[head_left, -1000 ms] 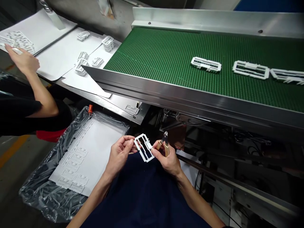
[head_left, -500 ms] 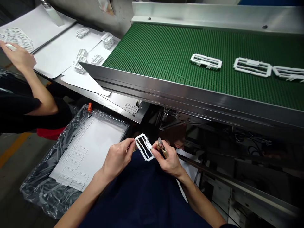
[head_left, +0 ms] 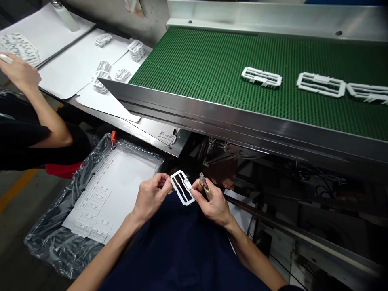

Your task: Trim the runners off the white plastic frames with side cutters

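A white slotted plastic frame [head_left: 182, 187] is held tilted in front of my dark blue clothing. My left hand [head_left: 153, 196] pinches its left edge between thumb and fingers. On the other side, my right hand [head_left: 212, 202] is wrapped round small pliers [head_left: 204, 187] with tan handles, their metal jaws pointing up and away. The thumb of that hand also touches the frame's right edge. Three similar white frames, one [head_left: 261, 76] nearest the left, lie on the green conveyor belt [head_left: 212, 60]; the rightmost is cut off by the view's edge.
A plastic-lined bin [head_left: 133, 169] at lower left holds flat white frames on a white sheet. Stacks of white parts [head_left: 136, 50] stand on the paper-covered table [head_left: 75, 60]. At far left, a co-worker's hand [head_left: 22, 72] is beside more parts. The conveyor's metal edge [head_left: 212, 115] crosses ahead.
Both hands and the frame appear slightly further left, and the background has shifted a little the same way. My left fingers look more curled. The hold on the frame and pliers is unchanged.
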{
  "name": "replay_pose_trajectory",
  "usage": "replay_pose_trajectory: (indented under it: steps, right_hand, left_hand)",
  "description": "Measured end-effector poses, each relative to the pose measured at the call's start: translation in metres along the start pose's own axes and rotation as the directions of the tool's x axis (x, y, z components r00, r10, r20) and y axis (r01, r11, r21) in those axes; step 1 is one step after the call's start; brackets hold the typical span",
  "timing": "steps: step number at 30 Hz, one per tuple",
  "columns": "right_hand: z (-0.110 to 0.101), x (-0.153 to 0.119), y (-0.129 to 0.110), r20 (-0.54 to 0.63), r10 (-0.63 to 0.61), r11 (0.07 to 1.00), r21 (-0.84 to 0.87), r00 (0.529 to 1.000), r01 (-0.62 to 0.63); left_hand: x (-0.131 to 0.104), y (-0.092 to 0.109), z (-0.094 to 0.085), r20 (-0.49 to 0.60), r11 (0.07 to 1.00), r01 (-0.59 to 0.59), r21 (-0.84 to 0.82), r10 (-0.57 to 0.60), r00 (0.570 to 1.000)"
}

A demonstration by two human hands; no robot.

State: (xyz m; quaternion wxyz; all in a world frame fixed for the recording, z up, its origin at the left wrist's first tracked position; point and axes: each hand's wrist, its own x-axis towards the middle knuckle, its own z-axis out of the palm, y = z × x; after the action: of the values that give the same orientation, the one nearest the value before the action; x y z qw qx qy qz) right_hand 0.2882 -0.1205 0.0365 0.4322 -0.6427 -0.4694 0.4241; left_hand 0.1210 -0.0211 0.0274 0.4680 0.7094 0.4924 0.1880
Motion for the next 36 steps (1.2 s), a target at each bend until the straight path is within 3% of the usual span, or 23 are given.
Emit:
replay_pose_trajectory:
  steps: [5,10,13,15,19,21,24,27,29,31,34,36]
  right_hand:
    - [0.003,0.001,0.0,-0.018,0.041,0.996,0.074,0.999,-0.04]
    - [0.003,0.001,0.005,-0.046,0.078,0.985,0.159,0.996,-0.07]
    - [0.0,0.002,0.008,-0.07,0.09,0.981,0.181,0.994,-0.076]
    - [-0.003,0.002,0.009,-0.087,0.09,0.98,0.183,0.992,-0.073]
    - [-0.005,0.003,0.01,-0.109,0.09,0.982,0.178,0.99,-0.07]
    - [-0.004,0.003,0.01,-0.115,0.092,0.979,0.194,0.989,-0.069]
    - [0.002,0.002,0.009,-0.111,0.113,0.961,0.263,0.987,-0.081]
    - [0.009,-0.002,0.007,-0.086,0.136,0.943,0.317,0.987,-0.102]
    - [0.013,-0.005,0.003,-0.038,0.133,0.945,0.306,0.99,-0.115]
    - [0.013,-0.009,-0.003,0.02,0.122,0.963,0.24,0.992,-0.123]
    - [0.009,-0.011,-0.011,0.095,0.104,0.986,0.121,0.99,-0.115]
    - [0.002,-0.009,-0.015,0.08,0.11,0.992,0.058,0.991,-0.115]
  left_hand:
    - [0.0,-0.001,-0.002,0.098,0.943,0.17,-0.285,-0.148,0.984]
    - [0.002,-0.008,-0.01,0.014,0.939,0.169,-0.298,-0.173,0.985]
    - [0.004,-0.011,-0.014,0.03,0.934,0.176,-0.311,-0.175,0.984]
    - [0.005,-0.01,-0.015,0.123,0.938,0.212,-0.273,-0.184,0.975]
    - [0.004,-0.003,-0.012,0.365,0.928,0.278,-0.246,-0.178,0.914]
    - [0.002,0.002,-0.011,0.428,0.856,0.312,-0.412,-0.121,0.896]
    - [-0.001,0.01,-0.008,0.479,0.629,0.398,-0.668,-0.047,0.877]
    - [-0.004,0.015,-0.001,0.485,0.432,0.46,-0.776,-0.056,0.873]
    - [-0.005,0.017,0.004,0.497,0.362,0.486,-0.795,-0.07,0.865]
    - [-0.006,0.019,0.008,0.504,0.363,0.495,-0.789,-0.079,0.86]
    - [-0.006,0.021,0.008,0.48,0.447,0.47,-0.761,-0.1,0.872]
    - [-0.006,0.022,0.004,0.48,0.51,0.468,-0.722,-0.119,0.869]
